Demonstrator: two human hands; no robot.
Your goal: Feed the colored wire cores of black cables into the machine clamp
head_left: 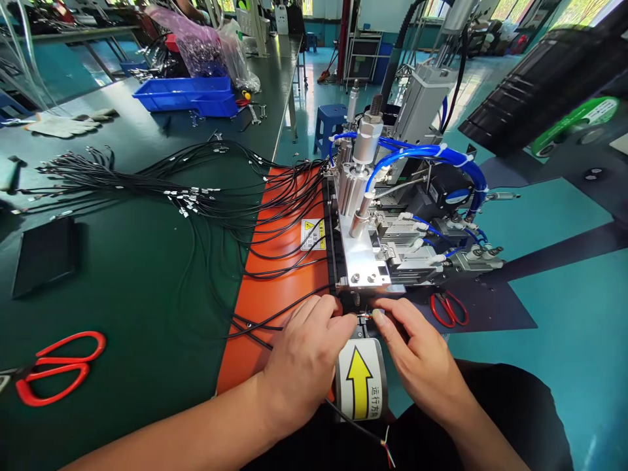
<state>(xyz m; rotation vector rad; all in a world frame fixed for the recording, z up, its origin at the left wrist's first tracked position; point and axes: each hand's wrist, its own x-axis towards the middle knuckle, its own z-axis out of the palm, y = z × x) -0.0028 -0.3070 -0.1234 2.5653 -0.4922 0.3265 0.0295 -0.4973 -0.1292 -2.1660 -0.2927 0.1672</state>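
Note:
My left hand [309,356] is curled at the front of a metal machine [366,258], closed around a black cable. Opposite it, my right hand [417,347] pinches at thin coloured wires [366,316], small and partly covered by my fingertips. Both hands' tips nearly meet over a small metal fixture [362,330]. From beneath my left hand hangs a black cable end [356,428] with stripped coloured wires. Below the fixture is a rounded part with a yellow arrow label [360,379].
A bundle of black cables [147,183] spreads over the green table mat [147,366] and an orange sheet [289,261]. Red-handled scissors [61,366] lie left; another red pair [449,309] rests right of the machine. Behind are a blue tray [186,95] and gloves [69,123].

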